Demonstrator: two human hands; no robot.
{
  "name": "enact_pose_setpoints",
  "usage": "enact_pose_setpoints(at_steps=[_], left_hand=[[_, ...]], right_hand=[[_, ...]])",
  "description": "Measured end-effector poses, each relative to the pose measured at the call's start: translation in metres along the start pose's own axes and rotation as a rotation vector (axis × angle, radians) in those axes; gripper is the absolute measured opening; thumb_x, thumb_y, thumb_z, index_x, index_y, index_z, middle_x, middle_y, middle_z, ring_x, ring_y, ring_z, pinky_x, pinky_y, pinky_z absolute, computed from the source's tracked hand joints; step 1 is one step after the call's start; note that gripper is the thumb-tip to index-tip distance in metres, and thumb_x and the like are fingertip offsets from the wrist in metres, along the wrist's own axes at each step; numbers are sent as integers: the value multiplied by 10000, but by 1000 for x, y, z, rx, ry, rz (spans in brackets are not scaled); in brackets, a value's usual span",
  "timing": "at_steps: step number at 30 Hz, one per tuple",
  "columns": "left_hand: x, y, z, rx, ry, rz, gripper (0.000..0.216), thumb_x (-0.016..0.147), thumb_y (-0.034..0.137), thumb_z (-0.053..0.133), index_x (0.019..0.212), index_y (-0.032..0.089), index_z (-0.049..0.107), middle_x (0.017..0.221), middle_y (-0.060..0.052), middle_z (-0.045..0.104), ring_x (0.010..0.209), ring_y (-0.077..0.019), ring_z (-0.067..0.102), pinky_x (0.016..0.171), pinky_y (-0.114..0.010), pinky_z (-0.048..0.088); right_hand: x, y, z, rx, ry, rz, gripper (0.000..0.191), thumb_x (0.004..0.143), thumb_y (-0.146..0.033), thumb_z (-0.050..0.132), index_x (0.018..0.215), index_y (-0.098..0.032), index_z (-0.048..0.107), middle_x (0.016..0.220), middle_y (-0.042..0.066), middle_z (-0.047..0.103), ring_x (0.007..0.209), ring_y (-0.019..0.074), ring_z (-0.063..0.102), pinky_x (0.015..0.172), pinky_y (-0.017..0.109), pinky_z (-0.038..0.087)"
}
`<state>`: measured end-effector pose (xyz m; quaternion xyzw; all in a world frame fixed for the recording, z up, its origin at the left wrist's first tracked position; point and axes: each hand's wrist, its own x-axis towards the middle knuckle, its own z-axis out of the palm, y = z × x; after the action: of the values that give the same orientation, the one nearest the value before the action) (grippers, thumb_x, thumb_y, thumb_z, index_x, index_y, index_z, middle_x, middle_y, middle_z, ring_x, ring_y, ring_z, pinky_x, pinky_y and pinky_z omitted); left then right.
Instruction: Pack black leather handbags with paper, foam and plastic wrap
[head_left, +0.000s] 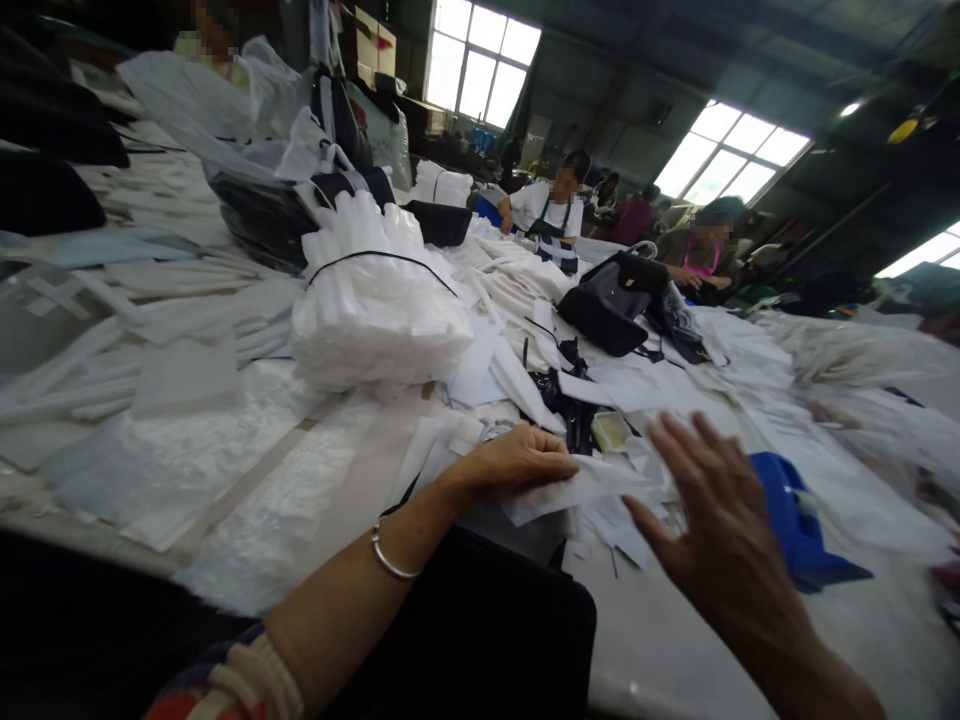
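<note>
My left hand (525,460) is closed on the edge of a thin white sheet (551,498), which looks like tissue or foam paper. That sheet hangs over the far end of a black bag (495,630) lying close to my body. My right hand (709,500), slightly blurred, is raised with its fingers spread and holds nothing. Just right of it stands a blue tape dispenser (799,525). A small pale yellowish block (611,432) lies beyond my hands, beside tangled black straps (568,400).
A banded bundle of white foam sheets (379,310) stands at the left, behind clear plastic bags (202,450). A black bag (615,300) lies farther back among white paper. Two co-workers, one in a white shirt (551,210), work across the table.
</note>
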<state>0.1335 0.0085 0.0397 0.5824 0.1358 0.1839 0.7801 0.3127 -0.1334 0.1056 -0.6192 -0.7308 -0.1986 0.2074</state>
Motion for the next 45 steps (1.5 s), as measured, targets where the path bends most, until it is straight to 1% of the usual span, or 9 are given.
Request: enact_pose_setpoints(at_steps=[4, 7, 11, 15, 22, 32, 36, 41, 45], left_hand=[[-1, 1, 2, 105, -51, 63, 295, 821, 407, 655, 863, 115, 666, 743, 9, 599, 638, -89, 511, 590, -199, 397], [2, 2, -2, 240, 192, 132, 281, 900, 414, 555, 893, 145, 633, 760, 6, 621, 636, -103, 552, 611, -215, 430], [9, 1, -13, 904, 611, 231, 210, 964, 285, 452, 903, 172, 618, 896, -47, 675, 854, -174, 617, 808, -298, 465], [13, -6, -18, 1577, 447, 47, 246, 962, 233, 443, 892, 150, 664, 946, -115, 704, 949, -261, 633, 877, -401, 439], [22, -9, -19, 1754, 233, -132, 301, 943, 228, 453, 795, 156, 705, 820, -113, 727, 801, -264, 673, 774, -386, 442], [-12, 20, -23, 1227, 419, 114, 433, 943, 362, 462, 551, 179, 473, 586, 22, 516, 645, -134, 486, 750, -274, 387], [-17, 23, -23, 1194, 383, 126, 429, 967, 348, 445, 575, 178, 476, 602, 18, 505, 664, -138, 495, 761, -276, 394], [6, -9, -28, 1577, 258, -13, 238, 987, 242, 416, 969, 188, 647, 985, -55, 679, 928, -209, 596, 878, -355, 398], [20, -33, -23, 1753, 202, -89, 164, 930, 159, 479, 962, 153, 639, 981, -102, 680, 937, -255, 595, 859, -399, 419]], right_hand=[[9, -29, 31, 333, -145, -109, 597, 867, -69, 408, 1411, -300, 495, 1377, 29, 592, 1267, 221, 552, 1082, 419, 445], [-3, -11, 41, 444, -119, 269, 462, 848, -145, 422, 1232, -251, 655, 1118, 50, 729, 975, 210, 699, 816, 317, 575], [-36, 52, 48, 495, -461, 863, 356, 855, -471, 512, 900, -200, 738, 615, 26, 703, 396, 139, 530, 399, 257, 426], [-62, 98, 71, 579, -650, 1102, 450, 825, -562, 508, 836, -164, 718, 464, 9, 625, 287, 107, 393, 337, 241, 320], [-41, 82, 121, 846, -477, 1056, 254, 765, -448, 608, 712, -205, 663, 679, 17, 719, 562, 186, 676, 473, 261, 507], [-34, 93, 147, 1197, -474, 1200, 273, 722, -378, 681, 926, -209, 615, 611, 16, 700, 506, 216, 673, 471, 312, 534], [-28, 86, 152, 1091, -519, 1162, 169, 762, -389, 610, 842, -241, 605, 602, -4, 685, 512, 205, 663, 485, 302, 520], [-15, 70, 156, 796, -564, 877, 222, 803, -422, 506, 721, -246, 614, 682, 2, 715, 626, 211, 669, 588, 304, 497], [-7, 59, 149, 624, -512, 782, 282, 833, -453, 456, 729, -257, 630, 768, 19, 744, 781, 241, 679, 688, 318, 476]])
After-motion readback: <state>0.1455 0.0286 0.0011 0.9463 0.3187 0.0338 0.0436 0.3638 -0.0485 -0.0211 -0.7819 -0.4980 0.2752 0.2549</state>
